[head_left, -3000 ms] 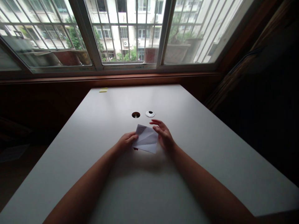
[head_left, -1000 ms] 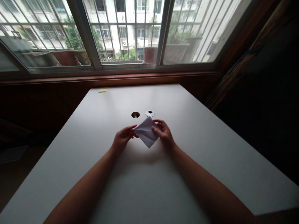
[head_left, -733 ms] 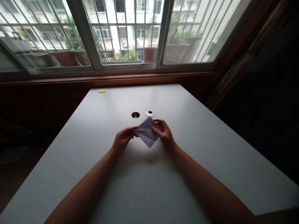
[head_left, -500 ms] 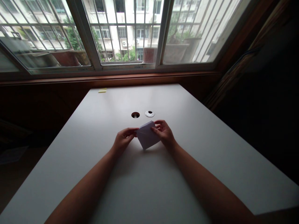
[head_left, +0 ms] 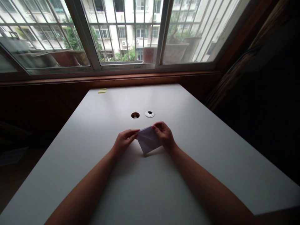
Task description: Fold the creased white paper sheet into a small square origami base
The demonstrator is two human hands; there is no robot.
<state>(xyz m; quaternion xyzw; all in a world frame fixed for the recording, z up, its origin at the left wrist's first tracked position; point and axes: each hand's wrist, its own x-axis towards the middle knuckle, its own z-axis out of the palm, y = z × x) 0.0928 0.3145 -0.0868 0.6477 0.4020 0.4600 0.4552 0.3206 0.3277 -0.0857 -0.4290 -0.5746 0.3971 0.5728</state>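
A folded sheet of pale paper point(head_left: 149, 140) is held up between my two hands, tilted, with its lower corner close to the tabletop and casting a shadow there. My left hand point(head_left: 124, 138) pinches its upper left corner between thumb and fingers. At the upper right corner, my right hand point(head_left: 164, 133) grips the paper, thumb in front and fingers curled behind. Faint creases run across the side facing me. The paper's far side is hidden.
The white table point(head_left: 98, 131) stretches toward the window point(head_left: 126, 34). Beyond my hands are a round cable hole point(head_left: 135, 115) and a white ring-shaped cover point(head_left: 149, 114). Yellow sticky notes point(head_left: 102, 91) lie at the far left corner.
The paper's lower edge has dropped slightly and its face shows more toward me. My right hand's fingers have closed in at the upper right corner. My left hand keeps its pinch.
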